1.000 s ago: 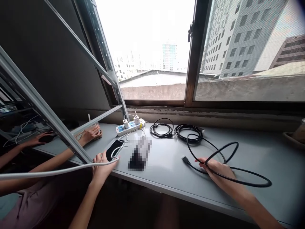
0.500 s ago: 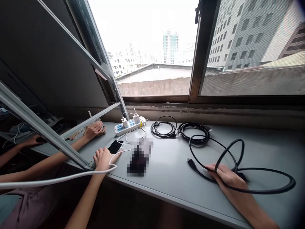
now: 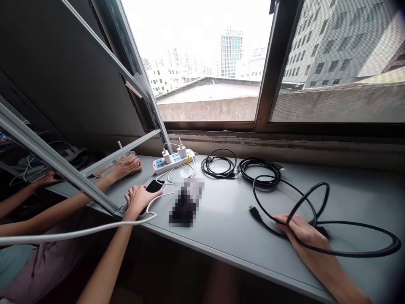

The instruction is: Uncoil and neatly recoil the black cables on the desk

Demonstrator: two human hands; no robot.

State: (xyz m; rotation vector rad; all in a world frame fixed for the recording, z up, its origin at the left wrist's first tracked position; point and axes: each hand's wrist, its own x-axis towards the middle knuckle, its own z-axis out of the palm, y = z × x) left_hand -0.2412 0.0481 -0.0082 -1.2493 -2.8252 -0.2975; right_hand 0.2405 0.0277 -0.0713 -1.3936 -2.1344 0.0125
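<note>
My left hand (image 3: 139, 198) lies across a smartphone (image 3: 154, 186) near the desk's front edge, thumb along one side and fingers bent over the other. The phone's dark screen shows beyond the hand. A thick white cable (image 3: 95, 231) passes in front of my left wrist. At the right, my right hand (image 3: 305, 230) is closed around a loosely looped black cable (image 3: 363, 223). One plug (image 3: 255, 213) of that cable points left on the desk; its other end is partly hidden behind the hand. Two coiled black cables, one smaller (image 3: 218, 174) and one thicker (image 3: 261, 183), lie further back.
A power strip (image 3: 160, 169) with white chargers stands near the wall. A pixelated dark patch (image 3: 185, 207) covers something mid-desk. A metal frame (image 3: 63, 162) slants across the left. Behind it, another person's hand (image 3: 125, 168) rests at a cup; a further hand (image 3: 47, 179) shows far left.
My left hand has slid slightly away from the desk edge along with the phone. My right hand keeps its hold on the cable. The view has tilted a little downward.
</note>
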